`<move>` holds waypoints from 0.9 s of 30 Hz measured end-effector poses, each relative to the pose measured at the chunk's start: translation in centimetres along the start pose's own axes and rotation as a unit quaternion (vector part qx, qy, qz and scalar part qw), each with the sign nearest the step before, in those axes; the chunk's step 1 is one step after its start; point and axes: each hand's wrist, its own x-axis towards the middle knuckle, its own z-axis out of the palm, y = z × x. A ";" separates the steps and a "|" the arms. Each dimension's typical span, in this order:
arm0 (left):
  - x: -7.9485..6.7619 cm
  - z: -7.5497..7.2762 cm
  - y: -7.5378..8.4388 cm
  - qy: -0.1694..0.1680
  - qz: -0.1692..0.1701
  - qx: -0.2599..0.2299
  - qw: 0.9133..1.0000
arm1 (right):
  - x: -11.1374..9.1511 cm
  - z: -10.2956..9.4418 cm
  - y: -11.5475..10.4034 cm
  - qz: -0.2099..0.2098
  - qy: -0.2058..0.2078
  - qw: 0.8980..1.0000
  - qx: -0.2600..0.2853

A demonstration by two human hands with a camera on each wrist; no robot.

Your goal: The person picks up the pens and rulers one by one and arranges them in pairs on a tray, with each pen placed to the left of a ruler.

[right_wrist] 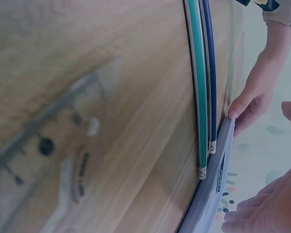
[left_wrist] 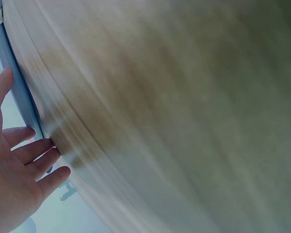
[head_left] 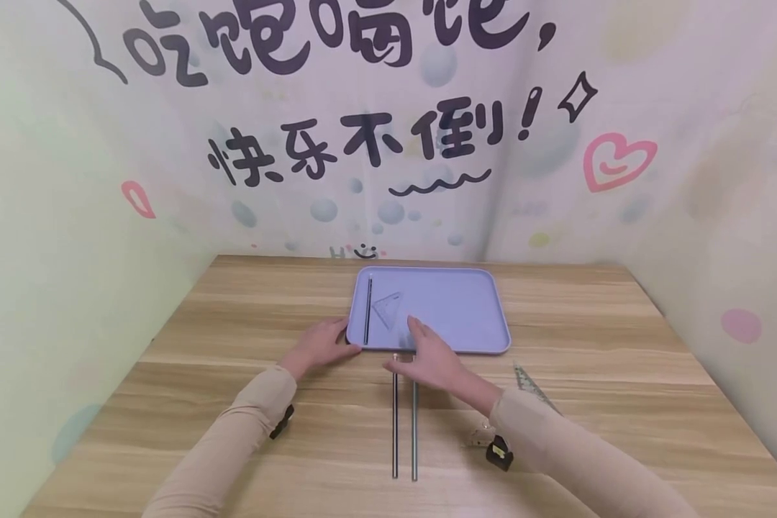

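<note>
At the tray [head_left: 456,309], my left hand [head_left: 320,342] touches one corner, fingers spread; my right hand [head_left: 435,362] spreads too. Probably light, stiff: best gripped by opposite rims.

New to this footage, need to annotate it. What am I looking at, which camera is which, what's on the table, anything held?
No machine here: a person works with two bare hands. The wide picture comes from a head camera looking forward and down; the other two come from cameras on the left and right wrists, so the table looks tilted there.

On the wooden table sits a lavender tray with a dark pencil-like stick and a clear triangle in it. In front lie a dark blue pencil and a teal pencil. A clear ruled piece lies by the right forearm.

The left hand touches the tray's near left corner. The right hand is at its front edge, apparently holding nothing.
</note>
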 end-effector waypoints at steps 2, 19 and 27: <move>0.1 0.1 -0.1 0.000 0.000 0.008 1.000 | -0.3 0.0 0.0 -0.012 -0.001 1.000 -0.020; 0.0 0.0 -0.3 0.004 0.015 0.021 1.000 | -3.2 0.6 -0.4 -0.078 -0.017 0.981 -0.175; 0.0 -0.1 -0.1 -0.003 0.010 0.019 1.000 | -4.3 0.7 -1.0 -0.095 -0.013 0.974 -0.208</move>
